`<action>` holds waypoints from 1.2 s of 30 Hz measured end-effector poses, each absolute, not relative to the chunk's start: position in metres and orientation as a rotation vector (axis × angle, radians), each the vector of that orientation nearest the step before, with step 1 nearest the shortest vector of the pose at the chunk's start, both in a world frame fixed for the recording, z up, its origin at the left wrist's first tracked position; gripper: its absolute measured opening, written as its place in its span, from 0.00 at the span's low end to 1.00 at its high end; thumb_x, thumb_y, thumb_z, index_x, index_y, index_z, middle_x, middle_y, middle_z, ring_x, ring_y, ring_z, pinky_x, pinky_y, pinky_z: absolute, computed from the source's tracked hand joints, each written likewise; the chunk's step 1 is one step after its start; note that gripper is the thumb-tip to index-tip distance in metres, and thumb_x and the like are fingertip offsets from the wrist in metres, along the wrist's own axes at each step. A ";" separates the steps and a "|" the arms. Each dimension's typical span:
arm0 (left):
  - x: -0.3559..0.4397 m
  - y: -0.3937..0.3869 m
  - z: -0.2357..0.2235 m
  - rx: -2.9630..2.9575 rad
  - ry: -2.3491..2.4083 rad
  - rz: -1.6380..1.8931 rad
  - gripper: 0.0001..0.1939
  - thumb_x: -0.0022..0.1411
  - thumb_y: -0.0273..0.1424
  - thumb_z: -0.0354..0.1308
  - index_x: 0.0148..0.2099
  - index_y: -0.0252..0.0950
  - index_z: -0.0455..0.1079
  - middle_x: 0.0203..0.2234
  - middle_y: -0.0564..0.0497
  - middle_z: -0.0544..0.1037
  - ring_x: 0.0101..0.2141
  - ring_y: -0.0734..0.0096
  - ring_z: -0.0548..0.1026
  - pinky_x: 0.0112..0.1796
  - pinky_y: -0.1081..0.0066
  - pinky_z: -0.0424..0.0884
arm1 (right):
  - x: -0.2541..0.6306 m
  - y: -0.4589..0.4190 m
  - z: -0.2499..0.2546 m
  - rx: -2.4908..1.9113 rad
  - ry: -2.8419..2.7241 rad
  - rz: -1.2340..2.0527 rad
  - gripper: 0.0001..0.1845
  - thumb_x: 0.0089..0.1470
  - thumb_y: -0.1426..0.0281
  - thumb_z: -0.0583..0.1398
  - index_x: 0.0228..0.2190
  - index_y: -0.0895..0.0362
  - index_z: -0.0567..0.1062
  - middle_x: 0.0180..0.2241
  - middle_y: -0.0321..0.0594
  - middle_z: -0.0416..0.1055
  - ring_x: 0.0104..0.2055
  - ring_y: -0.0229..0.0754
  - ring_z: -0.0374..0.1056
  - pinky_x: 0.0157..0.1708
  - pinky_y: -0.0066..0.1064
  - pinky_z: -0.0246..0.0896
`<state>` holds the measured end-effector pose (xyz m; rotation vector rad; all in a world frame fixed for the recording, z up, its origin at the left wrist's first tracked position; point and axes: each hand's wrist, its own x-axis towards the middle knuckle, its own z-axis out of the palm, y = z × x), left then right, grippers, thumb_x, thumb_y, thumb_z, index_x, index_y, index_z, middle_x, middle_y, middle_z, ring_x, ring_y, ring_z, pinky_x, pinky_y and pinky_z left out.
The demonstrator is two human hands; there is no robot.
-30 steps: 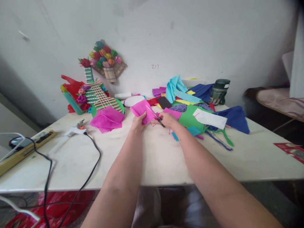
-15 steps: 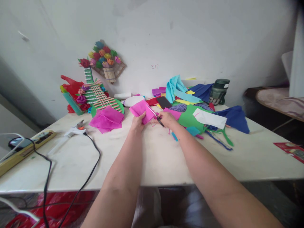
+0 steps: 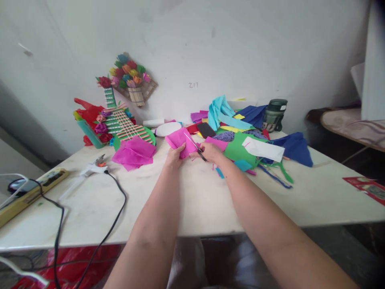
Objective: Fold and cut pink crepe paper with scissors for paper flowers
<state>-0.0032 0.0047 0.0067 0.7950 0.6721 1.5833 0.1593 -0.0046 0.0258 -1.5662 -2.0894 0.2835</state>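
My left hand [image 3: 176,155] pinches a pink sheet of paper [image 3: 177,139] over the middle of the table, thumb on top. My right hand [image 3: 209,151] is closed round the dark handles of a pair of scissors [image 3: 201,154]. The blades point up and left and lie against the right part of the pink sheet. Small pink scraps lie on the table below the scissors. Left of my hands rests a loose pile of pink crepe paper [image 3: 134,153]. A green sheet [image 3: 236,149] lies just right of my right hand.
A glue gun [image 3: 94,168] with a black cord lies on the left, near a yellow power strip [image 3: 28,196]. Behind stands a paper-flower guitar [image 3: 128,124]. Coloured paper, a black phone-like slab [image 3: 206,129] and a dark bottle [image 3: 274,115] fill the back right.
The whole view has shifted slightly. Both hands keep their grip on the paper and the scissors, with the blades in nearly the same place on the pink sheet.
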 end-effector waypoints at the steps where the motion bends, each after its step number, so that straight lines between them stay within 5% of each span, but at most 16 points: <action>1: -0.003 0.004 0.007 0.791 0.677 1.584 0.17 0.39 0.23 0.68 0.35 0.31 0.71 0.28 0.47 0.78 0.33 0.65 0.76 0.41 0.66 0.72 | 0.159 -0.005 0.026 -1.565 -2.088 0.278 0.21 0.41 0.49 0.59 0.29 0.53 0.74 0.24 0.35 0.72 0.27 0.38 0.64 0.25 0.26 0.50; 23: -0.001 0.004 0.008 0.764 0.701 1.582 0.15 0.40 0.21 0.66 0.35 0.30 0.71 0.27 0.47 0.77 0.31 0.65 0.76 0.40 0.64 0.73 | 0.158 -0.005 0.029 -1.540 -2.035 0.295 0.20 0.41 0.51 0.61 0.30 0.53 0.75 0.24 0.37 0.71 0.28 0.40 0.66 0.26 0.27 0.52; 36: -0.003 0.006 0.005 0.794 0.677 1.573 0.17 0.40 0.22 0.67 0.36 0.31 0.71 0.28 0.47 0.78 0.33 0.64 0.76 0.41 0.65 0.72 | 0.159 -0.005 0.027 -1.484 -2.036 0.437 0.22 0.40 0.49 0.60 0.28 0.54 0.74 0.19 0.32 0.68 0.20 0.35 0.62 0.22 0.26 0.51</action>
